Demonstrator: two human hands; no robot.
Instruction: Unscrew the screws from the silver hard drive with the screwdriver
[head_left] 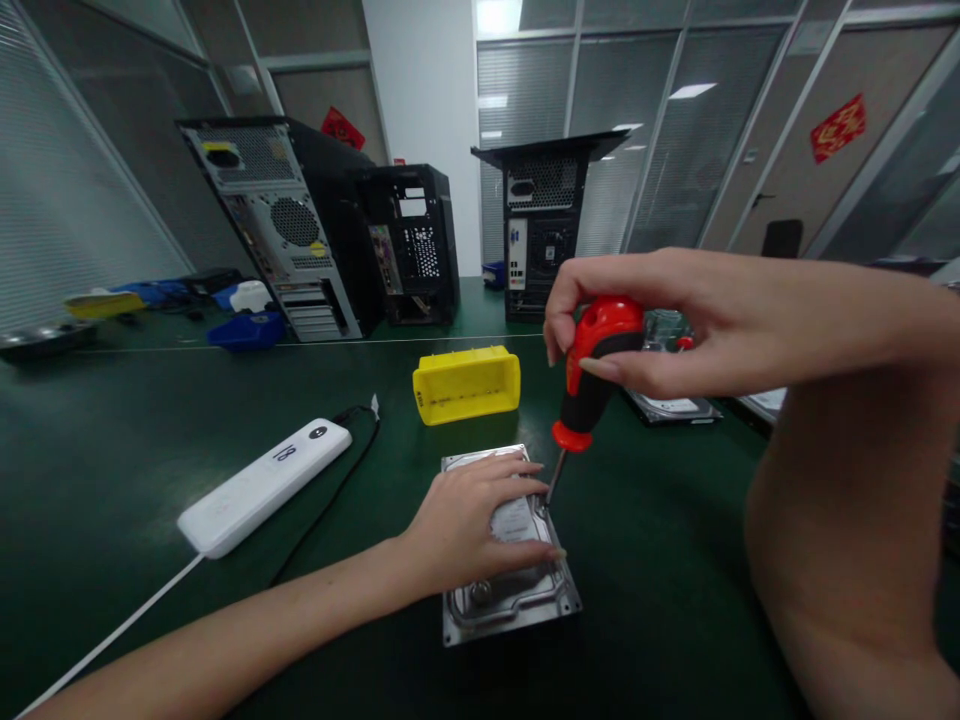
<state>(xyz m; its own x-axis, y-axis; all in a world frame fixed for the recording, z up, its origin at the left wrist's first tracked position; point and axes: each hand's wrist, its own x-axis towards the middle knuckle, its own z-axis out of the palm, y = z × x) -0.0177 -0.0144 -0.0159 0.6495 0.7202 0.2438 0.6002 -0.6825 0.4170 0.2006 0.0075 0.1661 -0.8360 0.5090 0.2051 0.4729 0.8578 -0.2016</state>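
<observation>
A silver hard drive (pixel 517 600) lies flat on the green table (pixel 150 420), near its front. My left hand (pixel 469 520) rests palm-down on top of the drive, fingers spread across its label. My right hand (pixel 675 315) grips the red and black handle of a screwdriver (pixel 592 375) from above. The screwdriver stands nearly upright, its thin shaft coming down to the drive's right edge beside my left fingertips.
A yellow plastic bin (pixel 466 383) lies just behind the drive. A white power bank (pixel 262 487) with cables sits to the left. More hard drives (pixel 675 405) lie at the right. Three open computer towers (pixel 300 225) stand at the back, with blue bins (pixel 247 330) nearby.
</observation>
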